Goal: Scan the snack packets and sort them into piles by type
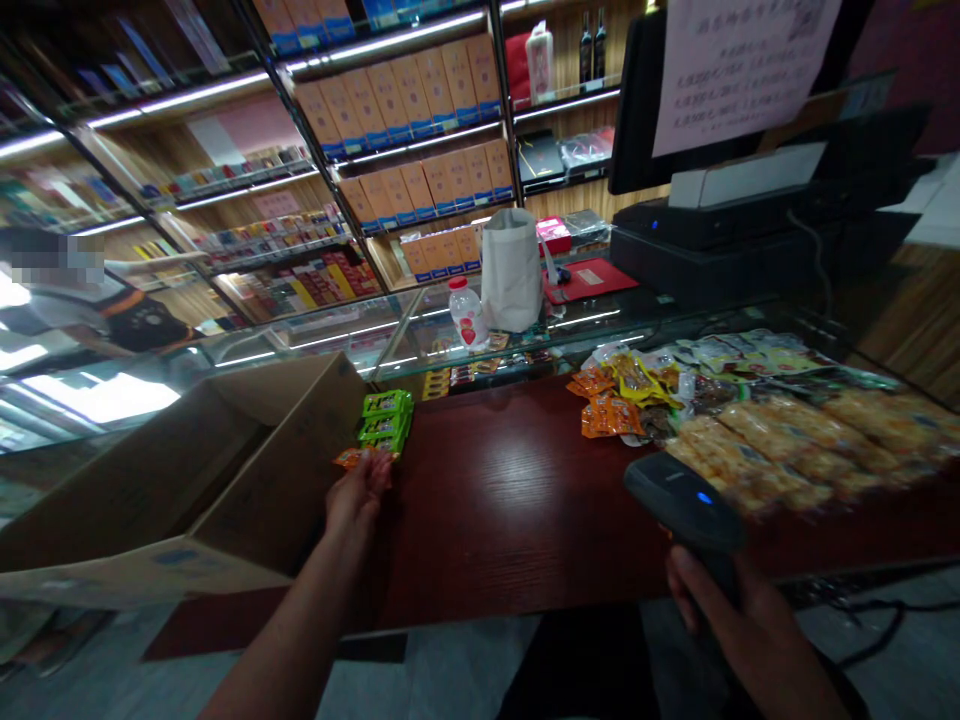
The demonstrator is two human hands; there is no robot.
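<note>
My right hand (720,600) is wrapped round the handle of a dark barcode scanner (675,495) with a blue light, its head pointing left over the table. On the left, my left hand (360,490) is closed on a small orange snack packet (349,457), partly hidden by the fingers. Just beyond it lie several green snack packets (386,420), beside the wall of an open cardboard box (247,470). Orange packets (611,415) and yellow packets (637,375) are heaped beyond the scanner.
Bagged pale snacks (810,445) cover the right of the dark red table (480,540). A bottle (467,315) and white bag (511,270) stand on the glass counter behind. A monitor (637,110) rises at back right. Another person (112,300) is at far left.
</note>
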